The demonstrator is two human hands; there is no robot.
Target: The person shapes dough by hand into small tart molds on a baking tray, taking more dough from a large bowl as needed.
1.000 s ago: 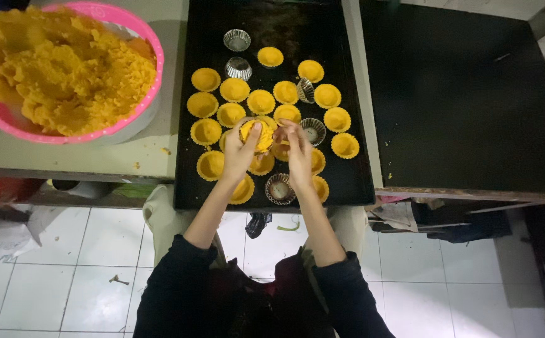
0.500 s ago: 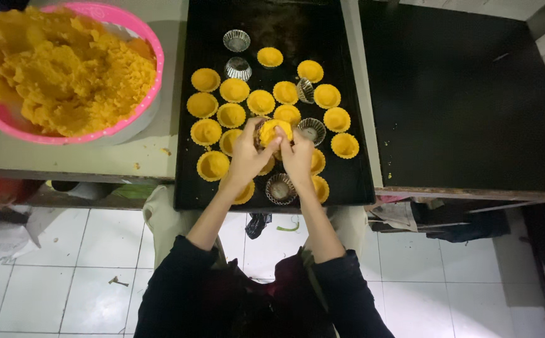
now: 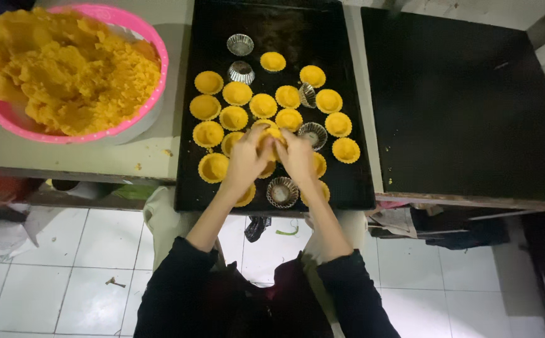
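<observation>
1. White floor tiles (image 3: 47, 281) lay below the desk (image 3: 97, 156), which carried a black baking tray (image 3: 354, 181) and a pink bowl (image 3: 150, 94) heaped with yellow dough (image 3: 66, 69).
2. Your forearms reached up from the lower edge, black sleeves pushed back, wrists drawn close together over the tray's middle.
3. Your left hand (image 3: 246, 159) and right hand (image 3: 297, 156) met, fingers curled inward, each grip narrow and closed on one dough-filled tart mould (image 3: 269, 136).
4. That mould sat between your fingertips, just above the rows of filled tart shells (image 3: 237, 93).
5. An empty fluted mould (image 3: 282, 191) stood just beside your right wrist.
</observation>
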